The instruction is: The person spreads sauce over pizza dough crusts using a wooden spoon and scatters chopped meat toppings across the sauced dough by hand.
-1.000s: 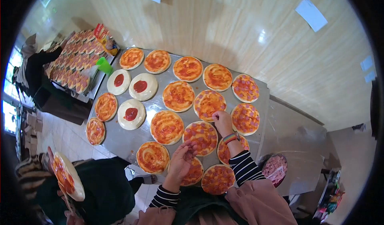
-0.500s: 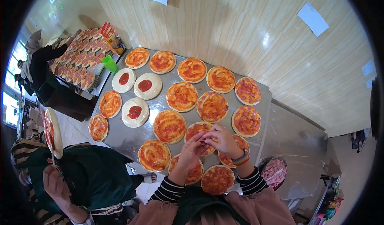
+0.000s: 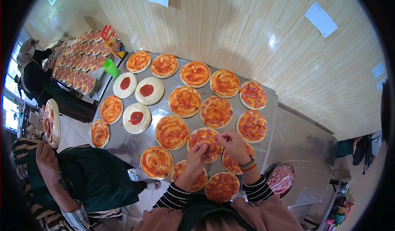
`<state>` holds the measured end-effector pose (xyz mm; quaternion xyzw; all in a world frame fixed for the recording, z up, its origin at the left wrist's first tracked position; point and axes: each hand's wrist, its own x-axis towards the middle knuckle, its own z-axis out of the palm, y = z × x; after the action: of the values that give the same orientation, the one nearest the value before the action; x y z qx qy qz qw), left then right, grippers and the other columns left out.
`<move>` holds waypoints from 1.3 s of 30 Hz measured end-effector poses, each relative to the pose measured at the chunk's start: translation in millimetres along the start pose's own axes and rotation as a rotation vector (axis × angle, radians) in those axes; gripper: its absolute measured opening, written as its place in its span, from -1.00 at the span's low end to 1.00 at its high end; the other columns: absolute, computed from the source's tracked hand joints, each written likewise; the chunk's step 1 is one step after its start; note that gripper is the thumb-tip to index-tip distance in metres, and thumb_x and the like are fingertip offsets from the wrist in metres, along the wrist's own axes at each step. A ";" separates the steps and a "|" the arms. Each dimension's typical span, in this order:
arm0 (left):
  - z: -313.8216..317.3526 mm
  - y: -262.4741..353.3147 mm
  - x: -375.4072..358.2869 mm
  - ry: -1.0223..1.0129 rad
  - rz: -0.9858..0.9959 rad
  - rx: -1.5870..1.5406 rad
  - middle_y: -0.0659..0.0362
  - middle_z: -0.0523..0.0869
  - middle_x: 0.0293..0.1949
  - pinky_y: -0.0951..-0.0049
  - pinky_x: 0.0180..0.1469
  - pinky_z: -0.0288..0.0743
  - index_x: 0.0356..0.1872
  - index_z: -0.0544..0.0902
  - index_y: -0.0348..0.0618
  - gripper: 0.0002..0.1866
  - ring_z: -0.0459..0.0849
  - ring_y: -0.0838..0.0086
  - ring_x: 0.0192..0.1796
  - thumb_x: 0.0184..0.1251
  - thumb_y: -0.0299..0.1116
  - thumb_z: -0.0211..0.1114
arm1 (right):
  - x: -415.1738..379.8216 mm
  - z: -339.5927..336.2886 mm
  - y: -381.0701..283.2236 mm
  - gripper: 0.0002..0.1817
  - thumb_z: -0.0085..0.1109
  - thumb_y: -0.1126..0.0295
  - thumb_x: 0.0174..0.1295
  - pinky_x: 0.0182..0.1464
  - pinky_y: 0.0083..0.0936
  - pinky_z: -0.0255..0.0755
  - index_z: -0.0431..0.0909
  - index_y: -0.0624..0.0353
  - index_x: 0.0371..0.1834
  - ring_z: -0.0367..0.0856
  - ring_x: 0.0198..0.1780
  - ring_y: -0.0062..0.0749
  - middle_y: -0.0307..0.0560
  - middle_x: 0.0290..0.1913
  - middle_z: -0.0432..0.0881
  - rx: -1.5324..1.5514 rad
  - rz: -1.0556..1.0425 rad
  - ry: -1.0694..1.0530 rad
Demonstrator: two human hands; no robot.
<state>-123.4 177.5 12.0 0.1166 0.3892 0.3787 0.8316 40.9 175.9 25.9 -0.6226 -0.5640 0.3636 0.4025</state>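
My left hand (image 3: 195,160) is half-curled, thumb near fingertips; my right hand (image 3: 234,145) is bent inward, fingers loosely curled. Both are over a topped pizza (image 3: 203,135) on the counter (image 3: 157,109); I cannot tell what they grip.

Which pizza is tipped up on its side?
The pizza at the far left, just above the near co-worker's raised hand: it's nearly upright, while those on the table lie flat.

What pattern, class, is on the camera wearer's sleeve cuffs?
The right cuff and left cuff are black with white stripes, best seen in the head view.
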 end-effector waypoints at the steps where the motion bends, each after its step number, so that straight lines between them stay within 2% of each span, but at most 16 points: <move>1: 0.8 0.9 -0.2 0.045 0.012 -0.015 0.20 0.59 -0.30 0.57 -0.27 0.47 -0.25 0.51 -0.16 -0.88 0.57 0.53 -0.29 0.21 -0.40 0.13 | 7.8 -2.1 14.5 -0.82 0.17 0.36 -0.03 -0.38 -0.56 0.35 0.50 0.27 -0.52 0.46 -0.45 -0.37 -0.07 -0.51 0.46 0.050 0.050 0.125; 2: 0.3 1.4 0.3 0.047 0.014 -0.017 0.20 0.59 -0.30 0.57 -0.27 0.47 -0.25 0.51 -0.16 -0.88 0.57 0.53 -0.29 0.21 -0.40 0.13 | 15.0 -5.0 28.4 -0.81 0.17 0.35 -0.03 -0.40 -0.58 0.35 0.50 0.28 -0.55 0.47 -0.47 -0.38 -0.06 -0.52 0.47 0.100 0.102 0.250; 5: -5.4 1.4 0.2 0.063 0.034 -0.051 0.21 0.59 -0.31 0.55 -0.26 0.49 -0.23 0.51 -0.16 -0.87 0.57 0.53 -0.29 0.21 -0.41 0.13 | 39.4 -18.0 47.9 -0.79 0.20 0.32 -0.07 -0.38 -0.51 0.36 0.52 0.28 -0.59 0.48 -0.47 -0.32 -0.03 -0.56 0.48 -0.130 0.215 0.255; 8: -10.8 1.1 2.5 0.039 0.045 -0.067 0.22 0.59 -0.31 0.55 -0.24 0.49 -0.21 0.50 -0.16 -0.86 0.57 0.52 -0.27 0.22 -0.41 0.13 | 58.4 -15.4 102.0 -0.80 0.22 0.32 -0.11 -0.35 -0.43 0.38 0.54 0.26 -0.60 0.49 -0.44 -0.23 0.00 -0.51 0.50 -0.300 0.159 0.226; 15: -4.7 7.6 -1.6 0.069 0.020 -0.065 0.23 0.57 -0.33 0.53 -0.23 0.48 -0.19 0.48 -0.16 -0.84 0.56 0.53 -0.27 0.22 -0.41 0.13 | 68.5 -11.0 82.9 -0.84 0.22 0.33 -0.16 -0.33 -0.34 0.38 0.54 0.20 -0.62 0.49 -0.36 -0.17 -0.01 -0.44 0.49 -0.548 0.173 0.252; 19: -3.8 7.0 0.7 0.011 0.029 -0.069 0.21 0.56 -0.34 0.52 -0.23 0.45 -0.17 0.46 -0.16 -0.82 0.55 0.52 -0.27 0.21 -0.41 0.13 | 67.1 -7.2 78.3 -0.86 0.14 0.31 -0.07 -0.35 -0.27 0.33 0.52 0.13 -0.55 0.46 -0.37 -0.15 -0.04 -0.48 0.45 -0.841 -0.036 0.282; 21: 1.2 7.5 0.1 0.047 0.030 -0.048 0.19 0.55 -0.34 0.52 -0.25 0.44 -0.18 0.46 -0.15 -0.83 0.54 0.51 -0.28 0.21 -0.42 0.13 | 61.8 -5.9 50.9 -0.86 0.10 0.30 -0.06 -0.35 -0.26 0.33 0.51 0.12 -0.53 0.45 -0.34 -0.14 -0.06 -0.48 0.45 -0.768 -0.097 0.353; 23: 0.0 5.6 3.7 -0.004 0.042 -0.061 0.22 0.55 -0.34 0.53 -0.27 0.43 -0.18 0.46 -0.14 -0.84 0.53 0.53 -0.28 0.22 -0.41 0.12 | 50.6 -7.1 18.6 -0.89 0.12 0.35 -0.04 -0.38 -0.30 0.32 0.51 0.13 -0.47 0.46 -0.36 -0.13 -0.03 -0.47 0.47 -0.427 -0.259 0.437; 24: -2.8 4.7 5.2 -0.021 0.040 -0.044 0.25 0.56 -0.33 0.55 -0.29 0.42 -0.19 0.46 -0.13 -0.85 0.53 0.55 -0.28 0.23 -0.40 0.11 | 42.5 -7.0 2.4 -0.89 0.12 0.39 -0.01 -0.41 -0.38 0.32 0.48 0.17 -0.46 0.45 -0.41 -0.23 -0.09 -0.49 0.47 -0.174 -0.258 0.423; 26: 2.3 4.5 5.2 -0.079 0.005 -0.012 0.27 0.56 -0.32 0.56 -0.30 0.41 -0.19 0.47 -0.13 -0.85 0.52 0.57 -0.28 0.23 -0.39 0.11 | 21.8 -16.6 -34.2 -0.85 0.04 0.37 0.04 -0.45 -0.52 0.23 0.38 0.15 -0.59 0.31 -0.50 -0.41 -0.23 -0.57 0.34 0.524 0.037 0.291; 27: 9.5 6.6 1.5 -0.048 0.002 0.002 0.29 0.57 -0.33 0.58 -0.31 0.41 -0.21 0.48 -0.12 -0.87 0.52 0.58 -0.29 0.24 -0.39 0.10 | 12.3 -31.4 -50.0 -0.85 0.04 0.37 0.04 -0.45 -0.52 0.23 0.38 0.15 -0.59 0.31 -0.50 -0.41 -0.23 -0.57 0.34 0.504 0.036 0.343; 29: 12.1 5.9 1.3 -0.041 -0.017 0.028 0.31 0.58 -0.33 0.60 -0.32 0.40 -0.22 0.49 -0.11 -0.88 0.52 0.60 -0.29 0.24 -0.39 0.10 | -7.8 -53.7 -80.2 -0.76 -0.09 0.31 0.08 -0.46 -0.59 0.11 0.23 0.08 -0.70 0.14 -0.53 -0.54 -0.31 -0.60 0.18 1.494 -0.200 0.144; 30: 9.8 5.1 1.8 -0.042 -0.028 0.004 0.31 0.59 -0.34 0.61 -0.32 0.40 -0.24 0.51 -0.11 -0.89 0.53 0.60 -0.30 0.24 -0.38 0.10 | -18.0 -65.0 -97.1 -0.76 -0.09 0.31 0.08 -0.46 -0.59 0.11 0.23 0.08 -0.70 0.14 -0.53 -0.54 -0.31 -0.60 0.18 1.482 -0.215 0.177; 32: 7.3 4.0 -0.3 -0.049 -0.039 0.011 0.31 0.60 -0.36 0.63 -0.34 0.42 -0.27 0.54 -0.10 -0.90 0.54 0.61 -0.31 0.24 -0.37 0.10 | -38.6 -92.8 -126.3 -0.73 -0.20 0.29 0.06 -0.45 -0.60 0.03 0.12 0.04 -0.75 0.08 -0.53 -0.55 -0.31 -0.62 0.11 1.890 -0.502 0.130; 35: 20.3 4.1 -10.1 -0.083 -0.061 0.010 0.30 0.61 -0.35 0.64 -0.33 0.43 -0.27 0.54 -0.10 -0.89 0.54 0.63 -0.31 0.24 -0.36 0.11 | -71.2 -120.5 -146.1 -0.73 -0.18 0.27 0.04 -0.45 -0.62 0.02 0.13 0.02 -0.76 0.06 -0.51 -0.57 -0.33 -0.62 0.11 1.875 -0.703 0.228; 39: 21.8 0.9 -13.2 -0.090 -0.101 0.015 0.29 0.61 -0.30 0.66 -0.34 0.46 -0.20 0.53 -0.09 -0.85 0.56 0.60 -0.30 0.27 -0.35 0.06 | -111.6 -138.0 -157.5 -0.73 -0.17 0.29 0.00 -0.41 -0.57 0.03 0.13 0.05 -0.79 0.09 -0.51 -0.55 -0.30 -0.63 0.12 1.991 -0.814 0.403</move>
<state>-113.3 170.8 34.4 0.1197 0.3597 0.3277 0.8654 90.5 58.6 226.1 0.1667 -0.1048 0.3879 0.9004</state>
